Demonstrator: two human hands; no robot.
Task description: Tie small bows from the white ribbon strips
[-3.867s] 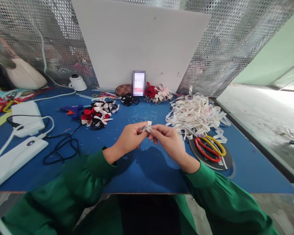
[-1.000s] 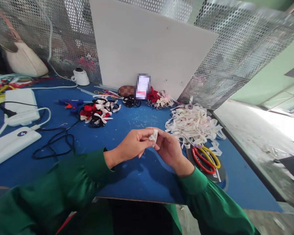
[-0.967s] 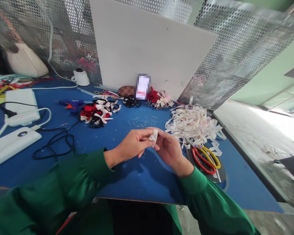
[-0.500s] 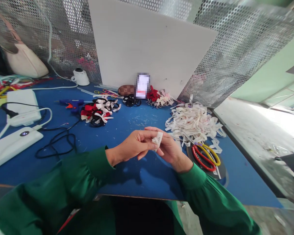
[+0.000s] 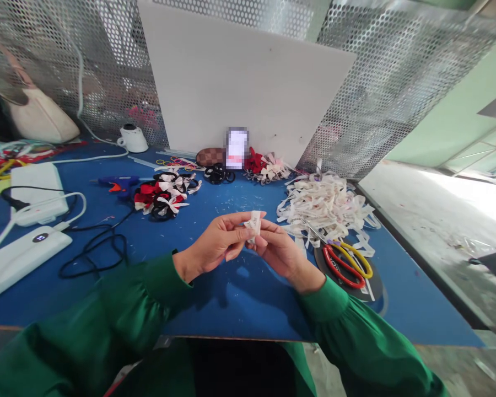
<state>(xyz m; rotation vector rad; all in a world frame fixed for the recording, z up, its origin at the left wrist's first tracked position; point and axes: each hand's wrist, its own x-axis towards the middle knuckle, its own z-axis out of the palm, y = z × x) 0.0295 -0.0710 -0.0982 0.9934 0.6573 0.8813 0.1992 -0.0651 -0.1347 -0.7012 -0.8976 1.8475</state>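
A short piece of white printed ribbon (image 5: 254,221) is pinched between my two hands above the front middle of the blue table. My left hand (image 5: 217,242) grips it from the left, thumb and forefinger closed on it. From the right, the fingertips of my right hand (image 5: 281,251) close on its lower part, partly hiding it. Just right of my hands lies a loose pile of white ribbon strips (image 5: 326,207). Scissors (image 5: 345,264) with red and yellow handles rest beside the pile, on a dark round disc (image 5: 372,289).
Several red, white and black bow hair ties (image 5: 163,193) lie left of centre, near a blue glue gun (image 5: 122,183). A phone (image 5: 237,148) leans on a white board (image 5: 248,82) at the back. White power banks (image 5: 28,256) and black cable (image 5: 95,253) occupy the left.
The ribbon piece has shifted slightly left and now stands more upright. My right hand's fingers have curled in closer to the left fingertips. The view has tilted slightly.
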